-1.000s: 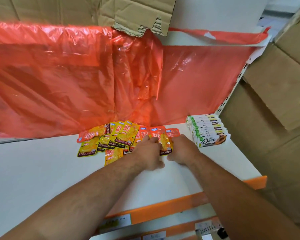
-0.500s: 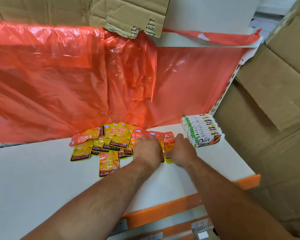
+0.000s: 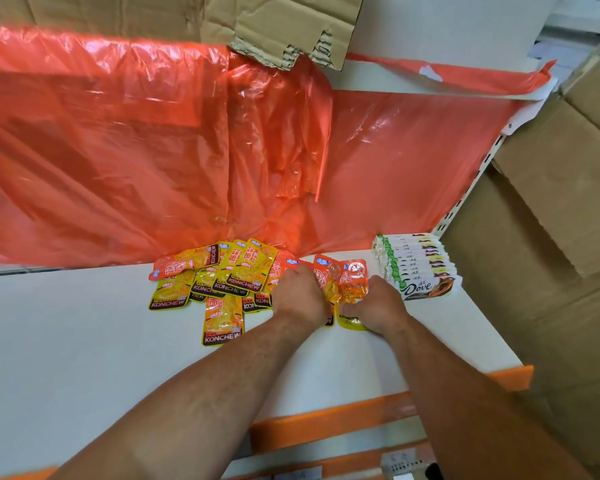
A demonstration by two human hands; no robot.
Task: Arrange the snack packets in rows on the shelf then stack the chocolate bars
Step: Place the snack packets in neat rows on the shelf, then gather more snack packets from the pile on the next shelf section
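Several yellow and orange KONCHEW snack packets point(image 3: 236, 278) lie overlapping in a loose heap at the back of the white shelf point(image 3: 66, 341). My left hand point(image 3: 300, 294) lies palm down on the packets at the heap's right end. My right hand point(image 3: 378, 306) pinches the lower edge of the rightmost orange packet point(image 3: 352, 282), which lies flat. A row of Dove chocolate bars point(image 3: 414, 265) stands packed together on edge at the shelf's back right, just right of my right hand.
Orange plastic sheeting point(image 3: 153, 150) hangs behind the shelf. Brown cardboard boxes point(image 3: 548, 220) stand to the right and above. The shelf has an orange front edge point(image 3: 361, 417) with price labels below. The shelf's left half is bare white.
My right hand has drawn back toward the front edge and pulled the rightmost orange packet apart from the one beside it. My left hand stays on the heap's right end.
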